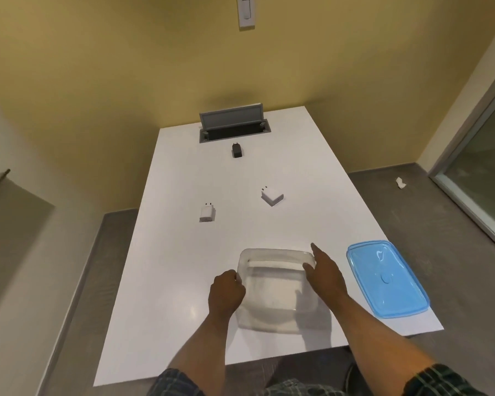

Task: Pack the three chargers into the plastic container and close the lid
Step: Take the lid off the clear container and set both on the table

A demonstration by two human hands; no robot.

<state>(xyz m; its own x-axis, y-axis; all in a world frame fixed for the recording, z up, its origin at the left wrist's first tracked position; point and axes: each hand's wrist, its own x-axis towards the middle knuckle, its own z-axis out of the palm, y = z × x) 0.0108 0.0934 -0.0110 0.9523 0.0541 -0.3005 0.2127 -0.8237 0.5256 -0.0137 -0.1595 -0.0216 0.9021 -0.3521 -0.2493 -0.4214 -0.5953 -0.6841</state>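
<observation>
Progress: nothing is packed yet; the plastic container (pixel 277 287) stands open and shows no charger inside, so all three placements and the lid closing are left.
Container: clear, on the near part of the white table (pixel 183 281), between the two hands.
Left hand (pixel 226 292): fingers curled onto the container's left rim, holding it.
Right hand (pixel 323 272): laid along the container's right rim, thumb hooked over the edge, forefinger stretched forward; it looks like a light hold, not a clench.
Lid (pixel 386 278): blue, lying flat on the table just right of the container, apart from it.
White charger (pixel 207 212): slim, mid-table on the left, prongs pointing away.
Square white charger (pixel 272 195): mid-table on the right, well apart from the container.
Black charger (pixel 237 150): farthest off, near the grey cable hatch (pixel 232 124) at the table's far end.
Writing: no brand or label can be read on any item; too small to tell.
Likely next: reach for one of the nearer white chargers.
</observation>
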